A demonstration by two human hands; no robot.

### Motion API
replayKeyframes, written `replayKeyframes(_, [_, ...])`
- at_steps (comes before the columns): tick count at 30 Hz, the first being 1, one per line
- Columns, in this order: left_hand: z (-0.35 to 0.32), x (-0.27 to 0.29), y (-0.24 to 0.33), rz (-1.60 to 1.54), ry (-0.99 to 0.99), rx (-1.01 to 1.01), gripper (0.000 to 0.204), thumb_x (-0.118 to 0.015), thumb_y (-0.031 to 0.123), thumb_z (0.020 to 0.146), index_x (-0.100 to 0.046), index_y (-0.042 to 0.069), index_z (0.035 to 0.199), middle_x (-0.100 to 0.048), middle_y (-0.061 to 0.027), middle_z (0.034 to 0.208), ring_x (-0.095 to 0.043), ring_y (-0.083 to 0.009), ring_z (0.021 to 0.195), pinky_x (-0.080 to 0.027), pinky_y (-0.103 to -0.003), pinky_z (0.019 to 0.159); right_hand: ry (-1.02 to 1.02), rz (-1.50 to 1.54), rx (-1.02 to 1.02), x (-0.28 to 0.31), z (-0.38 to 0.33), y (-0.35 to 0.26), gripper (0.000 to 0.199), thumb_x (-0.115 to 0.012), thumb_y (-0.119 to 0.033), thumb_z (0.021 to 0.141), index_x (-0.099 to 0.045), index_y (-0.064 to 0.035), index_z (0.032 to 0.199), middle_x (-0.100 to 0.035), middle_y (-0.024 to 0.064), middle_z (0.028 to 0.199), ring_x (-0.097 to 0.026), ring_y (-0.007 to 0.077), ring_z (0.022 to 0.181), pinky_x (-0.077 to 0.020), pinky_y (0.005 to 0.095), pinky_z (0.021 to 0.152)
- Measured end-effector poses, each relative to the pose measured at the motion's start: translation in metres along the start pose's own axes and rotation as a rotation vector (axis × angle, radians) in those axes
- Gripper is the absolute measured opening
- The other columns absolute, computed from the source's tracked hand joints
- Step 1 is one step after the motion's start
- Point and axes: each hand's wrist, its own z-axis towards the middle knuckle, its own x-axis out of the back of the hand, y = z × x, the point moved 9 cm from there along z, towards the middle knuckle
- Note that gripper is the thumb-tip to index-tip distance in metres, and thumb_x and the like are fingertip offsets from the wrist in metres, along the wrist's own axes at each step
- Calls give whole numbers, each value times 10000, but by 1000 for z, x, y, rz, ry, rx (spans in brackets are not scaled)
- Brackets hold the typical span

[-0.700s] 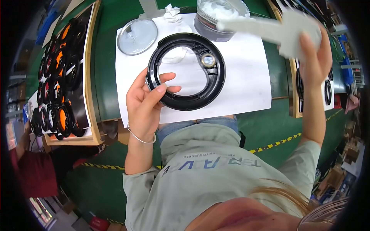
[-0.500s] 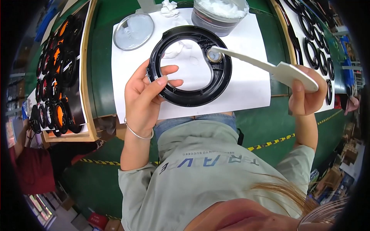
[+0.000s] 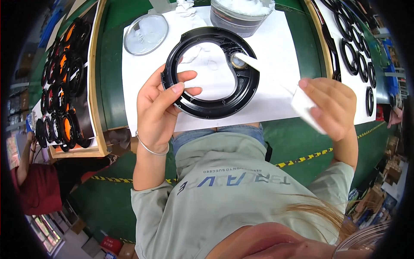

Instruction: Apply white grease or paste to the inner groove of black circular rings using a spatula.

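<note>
A: Your left hand [image 3: 160, 101] has its grip closed on the left edge of the black ring housing [image 3: 248, 88], thumb on the near face, fingertips showing through the opening. You have it in front of you, over the white sheet [image 3: 276, 95] on the green table [image 3: 112, 77].

B: Your right hand [image 3: 331, 103] clasps the broad end of a white spatula [image 3: 303, 105]; its middle is lost against the sheet. The tip lies over the round metal socket [image 3: 234, 61] at the housing's right side.

A: What crowds you?

B: Mostly the grey tub [image 3: 235, 23] of white paste [image 3: 250, 5], just beyond the housing's far rim; I cannot tell whether they touch. Near your upper left lies the round lid [image 3: 146, 34], with crumpled tissue [image 3: 185, 7] between it and the tub.

A: And at your sides?

B: A wooden-edged tray [image 3: 94, 86] of black and orange discs [image 3: 67, 131] on your left, well apart from your hand. On your right, another wooden rim [image 3: 321, 34] borders black rings [image 3: 343, 54], beyond your right hand. A person in dark red [image 3: 41, 190] is past the left tray.
</note>
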Motion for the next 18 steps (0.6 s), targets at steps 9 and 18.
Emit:
replayKeyframes(9, [-1, 3, 5, 159, 36, -74, 445, -541, 7, 829, -391, -74, 1240, -615, -206, 1020, -660, -248, 825, -550, -240, 588, -145, -229, 147, -4, 4, -30, 323, -558, -62, 744, -378, -121, 1005, -631, 228, 906, -646, 312, 749, -532, 348, 637])
replayKeyframes(18, [-3, 2, 10, 156, 45, -97, 457, -539, -9, 823, -379, -85, 1244, -613, -207, 1022, -659, -249, 824, -563, -268, 618, 15, -131, 45, 0, 13, -11, 341, -626, -106, 719, -453, -139, 1012, -643, 162, 878, -642, 244, 704, -512, 285, 580])
